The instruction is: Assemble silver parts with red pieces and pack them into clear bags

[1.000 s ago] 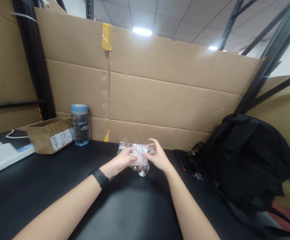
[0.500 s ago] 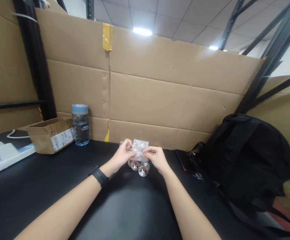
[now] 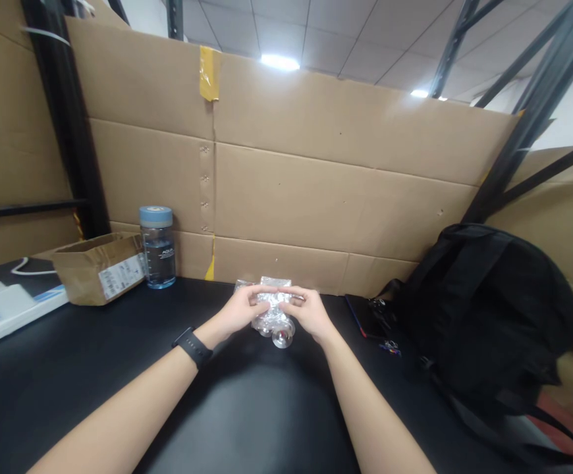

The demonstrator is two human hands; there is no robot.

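Observation:
My left hand (image 3: 242,307) and my right hand (image 3: 307,311) meet over a crinkled clear plastic bag (image 3: 273,304) in the middle of the black table. Thumbs lie on its near face and the fingers bend across its upper part, so both hands are closed on it. What the bag contains, if anything, I cannot make out. Just below it sit several shiny round metal pieces (image 3: 282,334) with flared rims and a bit of red inside, partly covered by the plastic. More clear plastic (image 3: 245,285) shows behind my left hand. A black watch (image 3: 192,347) is on my left wrist.
On the left are a power strip (image 3: 44,301) with a white plug, an open cardboard box (image 3: 99,266) and a blue-lidded water bottle (image 3: 158,249). To the right lie a dark flat item (image 3: 360,315), small keys (image 3: 390,347) and a black backpack (image 3: 494,316). A cardboard wall (image 3: 316,197) stands behind.
My fingers have come together across the top of the plastic bag, from holding it at its sides. The bag is now folded lower, covering more of the metal pieces.

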